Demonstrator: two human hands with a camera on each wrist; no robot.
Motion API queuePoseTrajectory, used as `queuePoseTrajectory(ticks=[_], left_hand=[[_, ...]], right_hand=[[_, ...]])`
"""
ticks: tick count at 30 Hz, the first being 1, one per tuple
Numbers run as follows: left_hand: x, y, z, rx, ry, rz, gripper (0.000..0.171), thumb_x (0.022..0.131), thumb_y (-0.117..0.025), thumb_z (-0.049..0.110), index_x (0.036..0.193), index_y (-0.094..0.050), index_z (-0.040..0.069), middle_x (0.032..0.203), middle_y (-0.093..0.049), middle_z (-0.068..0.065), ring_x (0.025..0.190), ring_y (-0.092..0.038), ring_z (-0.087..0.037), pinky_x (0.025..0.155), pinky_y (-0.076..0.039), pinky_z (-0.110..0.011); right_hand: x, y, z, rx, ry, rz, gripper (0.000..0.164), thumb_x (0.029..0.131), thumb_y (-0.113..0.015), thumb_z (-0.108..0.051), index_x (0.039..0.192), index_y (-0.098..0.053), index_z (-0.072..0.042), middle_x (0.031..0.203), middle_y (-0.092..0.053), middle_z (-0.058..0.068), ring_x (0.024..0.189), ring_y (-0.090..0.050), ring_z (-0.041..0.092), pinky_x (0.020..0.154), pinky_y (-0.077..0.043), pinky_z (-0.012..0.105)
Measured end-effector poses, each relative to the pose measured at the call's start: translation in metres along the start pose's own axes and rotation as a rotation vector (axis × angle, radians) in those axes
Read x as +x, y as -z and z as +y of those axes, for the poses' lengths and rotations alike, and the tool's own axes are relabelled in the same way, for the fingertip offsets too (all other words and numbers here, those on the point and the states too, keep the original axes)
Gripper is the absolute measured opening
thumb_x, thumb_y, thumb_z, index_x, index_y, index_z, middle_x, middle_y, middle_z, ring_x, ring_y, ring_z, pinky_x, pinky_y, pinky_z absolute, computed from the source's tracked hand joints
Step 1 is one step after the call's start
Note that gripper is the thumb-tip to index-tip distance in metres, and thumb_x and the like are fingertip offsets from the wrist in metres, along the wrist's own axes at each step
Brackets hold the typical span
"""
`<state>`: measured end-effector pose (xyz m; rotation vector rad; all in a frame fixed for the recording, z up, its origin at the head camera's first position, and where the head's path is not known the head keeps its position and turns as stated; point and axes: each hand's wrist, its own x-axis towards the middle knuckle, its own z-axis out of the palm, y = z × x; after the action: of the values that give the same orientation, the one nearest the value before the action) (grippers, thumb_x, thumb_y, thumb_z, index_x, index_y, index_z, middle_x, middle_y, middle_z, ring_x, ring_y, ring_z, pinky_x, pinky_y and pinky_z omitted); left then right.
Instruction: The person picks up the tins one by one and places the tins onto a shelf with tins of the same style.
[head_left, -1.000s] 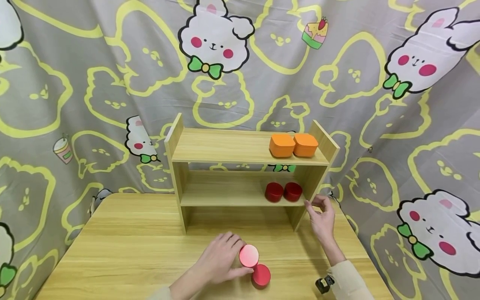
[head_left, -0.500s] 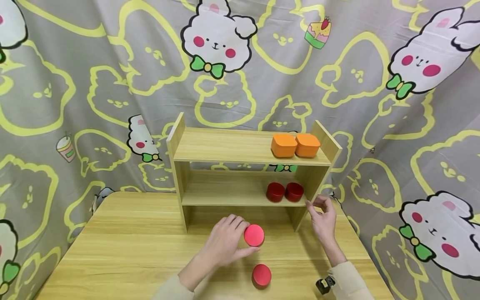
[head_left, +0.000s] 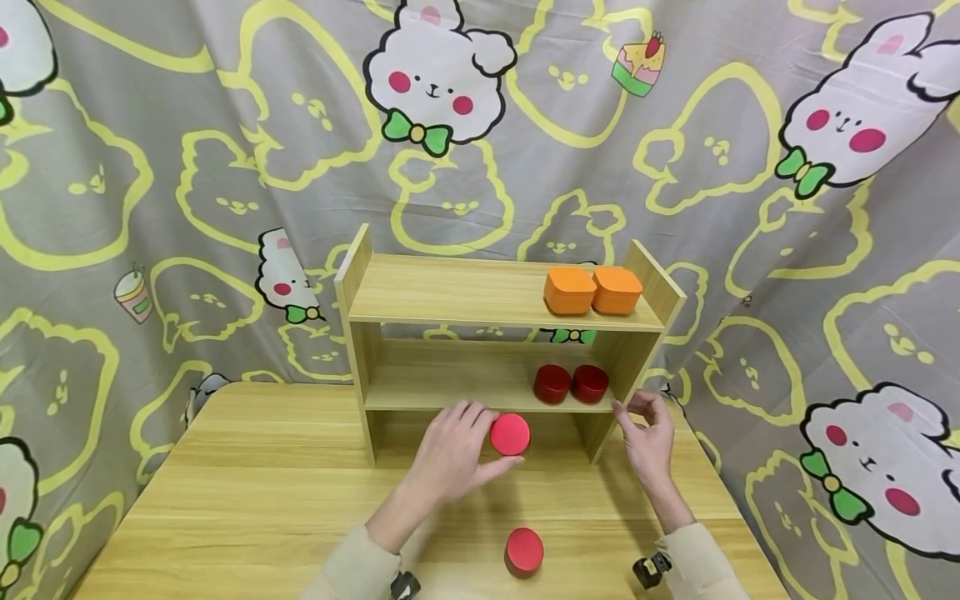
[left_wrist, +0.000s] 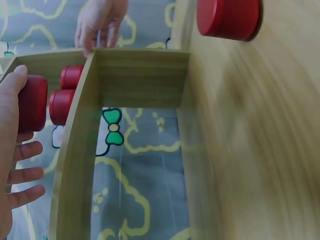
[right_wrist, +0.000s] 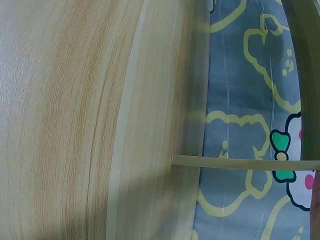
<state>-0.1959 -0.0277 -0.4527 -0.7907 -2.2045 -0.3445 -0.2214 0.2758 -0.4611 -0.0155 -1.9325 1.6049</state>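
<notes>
My left hand [head_left: 459, 450] holds a round red tin [head_left: 510, 434] between thumb and fingers, in front of the shelf's lower opening. In the left wrist view this tin [left_wrist: 32, 102] is seen side-on by the thumb, with the other fingers [left_wrist: 26, 175] spread below. My right hand [head_left: 647, 437] touches the front edge of the wooden shelf's [head_left: 480, 410] right side panel, holding nothing loose. Two dark red tins [head_left: 552, 383] stand side by side at the right of the middle shelf board. Another red tin [head_left: 524, 552] sits on the table nearer to me.
Two orange rounded-square tins [head_left: 569, 290] stand at the right of the top board. The shelf rests on a wood-grain table [head_left: 247, 500]. A patterned curtain [head_left: 315, 192] hangs behind it. The right wrist view shows mostly wooden surface [right_wrist: 75, 120] and curtain.
My left hand has lifted the red tin away from beside the other one and carried it forward toward the shelf. The right hand stays at the side panel.
</notes>
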Motion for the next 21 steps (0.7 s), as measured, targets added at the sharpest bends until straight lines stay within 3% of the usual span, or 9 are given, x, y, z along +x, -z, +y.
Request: queuePoseTrajectory(ticks=[5,21], left_hand=[[0.007,0.000,-0.003,0.002,0.012,0.007,0.062,0.076,-0.064,0.070,0.101,-0.063,0.014,0.093,-0.064,0.002,0.087,-0.059,-0.015,0.073,-0.054,-0.028],[0.020,-0.010,-0.007,0.032,0.073,0.050,0.063,0.074,-0.065,0.072,0.099,-0.064,0.014,0.094,-0.065,0.000,0.086,-0.062,-0.018,0.070,-0.054,-0.031]], right_hand=[[0.000,0.000,0.000,0.007,-0.001,-0.002,0.026,0.083,-0.071,0.003,0.104,-0.057,0.010,0.085,-0.062,-0.004,0.079,-0.061,0.002,0.056,-0.051,0.012],[0.000,0.000,0.000,0.002,-0.004,-0.003,0.026,0.083,-0.071,0.002,0.104,-0.057,0.009,0.085,-0.062,-0.003,0.079,-0.061,0.003,0.057,-0.051,0.012]])
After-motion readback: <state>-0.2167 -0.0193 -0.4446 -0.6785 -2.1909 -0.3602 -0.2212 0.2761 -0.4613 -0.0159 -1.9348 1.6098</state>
